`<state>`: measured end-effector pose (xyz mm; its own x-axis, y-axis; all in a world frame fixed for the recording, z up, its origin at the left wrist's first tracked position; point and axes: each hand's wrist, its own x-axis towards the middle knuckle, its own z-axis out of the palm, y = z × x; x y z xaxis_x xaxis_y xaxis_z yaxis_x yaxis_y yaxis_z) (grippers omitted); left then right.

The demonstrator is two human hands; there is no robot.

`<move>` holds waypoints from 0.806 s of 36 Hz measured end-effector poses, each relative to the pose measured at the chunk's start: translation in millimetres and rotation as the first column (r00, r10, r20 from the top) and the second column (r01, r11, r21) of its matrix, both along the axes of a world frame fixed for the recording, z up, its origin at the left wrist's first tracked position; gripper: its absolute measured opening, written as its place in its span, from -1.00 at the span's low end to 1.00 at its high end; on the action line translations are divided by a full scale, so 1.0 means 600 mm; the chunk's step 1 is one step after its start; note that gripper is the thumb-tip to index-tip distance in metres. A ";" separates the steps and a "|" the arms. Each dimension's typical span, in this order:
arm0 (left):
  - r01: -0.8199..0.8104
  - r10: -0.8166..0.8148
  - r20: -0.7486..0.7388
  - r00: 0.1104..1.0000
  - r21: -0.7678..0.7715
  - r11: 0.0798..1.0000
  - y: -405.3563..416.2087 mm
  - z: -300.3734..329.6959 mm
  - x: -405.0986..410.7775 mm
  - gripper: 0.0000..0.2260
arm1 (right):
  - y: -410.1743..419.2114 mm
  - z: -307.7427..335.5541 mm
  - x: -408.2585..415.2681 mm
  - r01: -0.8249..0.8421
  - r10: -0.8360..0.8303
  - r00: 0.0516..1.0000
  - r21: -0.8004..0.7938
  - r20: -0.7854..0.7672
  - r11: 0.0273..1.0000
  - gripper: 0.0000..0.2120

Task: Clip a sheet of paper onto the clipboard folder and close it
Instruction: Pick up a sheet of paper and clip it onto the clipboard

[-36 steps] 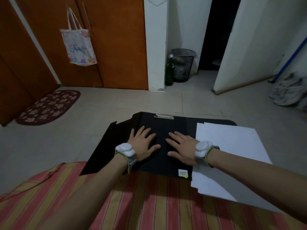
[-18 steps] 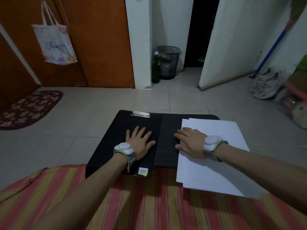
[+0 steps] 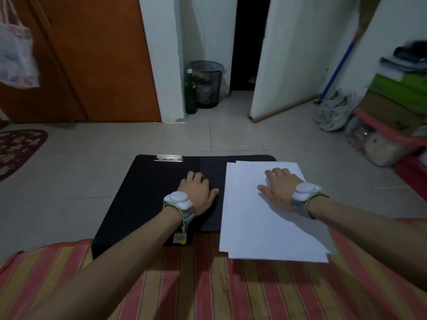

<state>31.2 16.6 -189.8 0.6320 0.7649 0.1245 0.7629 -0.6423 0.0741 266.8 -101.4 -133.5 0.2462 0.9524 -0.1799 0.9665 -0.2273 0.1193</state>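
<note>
Surroundings: mesh wastebasket (image 3: 206,84) and green bottle (image 3: 190,93) stand by the white pillar; sneakers (image 3: 332,112) and stacked boxes (image 3: 392,100) at far right; patterned rug (image 3: 18,146) at left. Nothing blocks the work area.

Black clipboard folder (image 3: 143,197) lies open on the floor tiles, near edge against the striped cloth (image 3: 208,285); long axis runs away from the viewer, metal clip (image 3: 168,158) at the far end. Paper stack (image 3: 272,218) covers the folder's right panel, same orientation.

Left hand (image 3: 196,192) rests flat on the folder, grasping nothing. Right hand (image 3: 279,188) presses flat on the paper, fingers spread, not gripping.
</note>
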 end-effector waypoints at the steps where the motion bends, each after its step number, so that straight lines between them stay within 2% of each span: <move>1: 0.013 -0.013 -0.001 1.000 -0.006 1.000 -0.005 0.001 0.017 -0.50 | -0.008 0.003 0.012 0.056 -0.056 0.998 -0.013 -0.005 0.998 -0.42; 4: 0.026 -0.028 -0.026 0.999 -0.065 0.998 -0.016 -0.006 0.059 -0.48 | -0.033 0.004 0.037 0.205 -0.205 0.978 -0.006 -0.038 0.979 -0.36; 6: 0.023 -0.025 -0.024 0.999 -0.059 0.998 -0.016 -0.014 0.069 -0.47 | -0.042 -0.008 0.037 0.325 -0.318 0.945 0.105 -0.074 0.940 -0.33; 8: 0.022 -0.022 -0.007 1.000 -0.037 0.999 -0.018 -0.021 0.081 -0.47 | -0.051 -0.026 0.044 0.478 -0.448 0.876 0.203 -0.177 0.855 -0.28; 10: 0.026 -0.026 0.006 1.000 -0.030 0.999 -0.018 -0.026 0.080 -0.49 | -0.051 -0.044 0.055 0.617 -0.564 0.776 0.154 -0.281 0.772 -0.21; 13: 0.036 -0.037 0.030 0.999 0.032 0.999 -0.023 -0.038 0.072 -0.54 | -0.044 -0.058 0.073 0.716 -0.678 0.656 -0.012 -0.333 0.698 -0.12; 16: -0.015 0.010 0.077 0.997 0.060 0.998 -0.035 -0.044 0.072 -0.59 | -0.033 -0.064 0.072 0.700 -0.669 0.634 -0.079 -0.386 0.709 -0.10; 19: -0.075 0.074 0.102 0.992 0.005 0.997 -0.041 -0.039 0.073 -0.64 | -0.018 -0.064 0.051 0.710 -0.679 0.603 -0.106 -0.418 0.696 -0.13; 22: -0.118 0.129 0.130 0.983 -0.090 0.989 -0.044 -0.031 0.073 -0.65 | -0.006 -0.061 0.033 0.698 -0.593 0.634 0.039 -0.496 0.715 -0.31; 26: -0.192 0.260 0.161 0.952 -0.346 0.918 -0.045 0.000 0.075 -0.64 | -0.001 -0.041 0.010 0.697 -0.455 0.621 0.185 -0.639 0.692 -0.53; 28: -0.198 0.290 0.166 0.943 -0.422 0.885 -0.044 0.016 0.074 -0.64 | 0.004 -0.022 -0.007 0.676 -0.427 0.642 0.208 -0.637 0.707 -0.61; 29: -0.194 0.302 0.178 0.936 -0.456 0.869 -0.042 0.020 0.076 -0.65 | 0.004 -0.022 -0.010 0.619 -0.414 0.697 0.200 -0.585 0.759 -0.64</move>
<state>76.7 -8.7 -177.8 0.4070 0.9045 -0.1275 0.8172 -0.2982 0.4932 260.9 -99.0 -146.9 0.6962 0.7116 -0.0945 0.5763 -0.6326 -0.5174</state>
